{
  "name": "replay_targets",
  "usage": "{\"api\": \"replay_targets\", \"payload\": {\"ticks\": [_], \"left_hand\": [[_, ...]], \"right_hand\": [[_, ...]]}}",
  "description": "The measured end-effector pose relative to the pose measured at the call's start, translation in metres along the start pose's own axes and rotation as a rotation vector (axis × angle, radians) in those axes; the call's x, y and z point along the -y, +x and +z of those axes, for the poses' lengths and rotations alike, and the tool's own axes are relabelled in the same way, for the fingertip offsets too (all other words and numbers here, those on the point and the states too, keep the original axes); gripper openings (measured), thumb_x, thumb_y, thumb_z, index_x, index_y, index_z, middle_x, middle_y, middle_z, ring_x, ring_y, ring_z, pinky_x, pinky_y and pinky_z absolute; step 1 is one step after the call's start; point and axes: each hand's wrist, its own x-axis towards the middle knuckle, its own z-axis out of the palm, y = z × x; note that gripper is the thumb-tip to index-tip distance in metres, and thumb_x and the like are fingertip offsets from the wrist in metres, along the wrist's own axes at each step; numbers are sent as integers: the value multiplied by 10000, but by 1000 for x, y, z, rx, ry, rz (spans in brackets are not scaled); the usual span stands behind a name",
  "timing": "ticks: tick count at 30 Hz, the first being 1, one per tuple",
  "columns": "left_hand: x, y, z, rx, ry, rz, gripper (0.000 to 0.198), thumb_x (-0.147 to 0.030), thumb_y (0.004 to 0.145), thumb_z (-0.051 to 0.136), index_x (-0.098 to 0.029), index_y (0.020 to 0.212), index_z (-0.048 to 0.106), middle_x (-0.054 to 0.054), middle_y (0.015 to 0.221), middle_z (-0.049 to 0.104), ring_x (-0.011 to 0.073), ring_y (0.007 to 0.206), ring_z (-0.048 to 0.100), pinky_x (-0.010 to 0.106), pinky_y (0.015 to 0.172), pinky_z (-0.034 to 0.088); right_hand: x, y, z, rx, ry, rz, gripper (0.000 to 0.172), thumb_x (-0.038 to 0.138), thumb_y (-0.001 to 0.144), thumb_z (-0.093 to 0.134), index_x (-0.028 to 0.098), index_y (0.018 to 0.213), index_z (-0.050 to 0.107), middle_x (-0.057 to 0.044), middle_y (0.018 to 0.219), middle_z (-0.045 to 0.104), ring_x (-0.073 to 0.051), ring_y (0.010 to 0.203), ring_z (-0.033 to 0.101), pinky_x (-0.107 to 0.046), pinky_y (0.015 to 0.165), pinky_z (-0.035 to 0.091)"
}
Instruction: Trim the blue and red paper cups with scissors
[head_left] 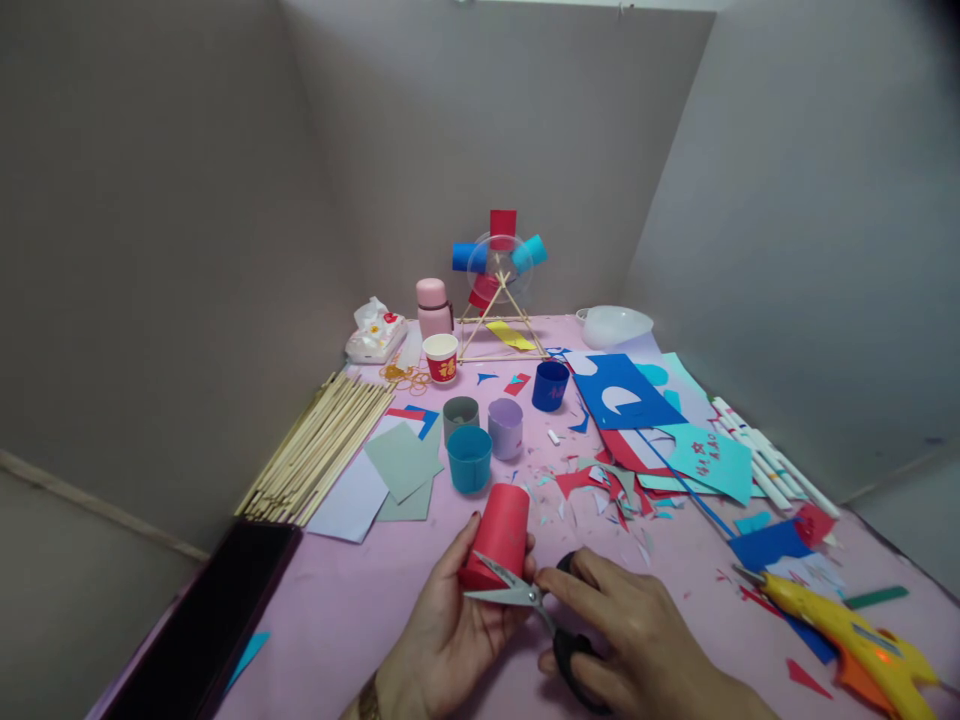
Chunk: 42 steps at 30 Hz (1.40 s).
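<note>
A red paper cup (501, 530) rests tilted in my left hand (457, 625), its fingers wrapped round the sides. My right hand (630, 625) grips black-handled scissors (529, 596). The scissor blades are spread apart at the cup's near end; whether they touch the paper I cannot tell. Just beyond the red cup are a teal paper cup (469, 462), a grey one (460, 415) and a lilac one (505, 430). A dark blue cup (550, 388) stands farther off to the right.
Bamboo sticks (319, 445) and a black flat object (210, 620) lie left. A stick-framed wheel (501, 270) stands at the back near a pink flask (433, 308). Paper scraps (600, 480), markers (765, 460) and a yellow glue gun (847, 620) lie right.
</note>
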Motion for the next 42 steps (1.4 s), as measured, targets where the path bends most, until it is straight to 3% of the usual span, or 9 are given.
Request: {"api": "replay_targets", "payload": {"ticks": [28,34,42], "left_hand": [[-1,-1,2,-18,11,-8,413,-389,906,477,-17,1038,600,164,833,749,217,651,717,283,603,561],[-1,-2,7,-23,42,43,391,-372,929,431,-43,1083,577,155,809,749,204,633,722,283,618,565],[-2,-2,7,-90,110,164,312,-329,922,461,-88,1099,548,151,854,724,192,671,703,291,618,555]], "right_hand": [[-4,-2,3,14,44,-47,370,155,738,526,179,1090,640,-20,701,661,-162,544,613,-234,487,405],[-7,-5,4,79,47,-34,300,182,793,515,182,1069,633,-31,719,690,-177,575,644,-245,508,414],[-2,0,-10,169,87,138,447,135,725,591,224,1163,607,-62,874,642,-226,738,635,-294,608,462]]}}
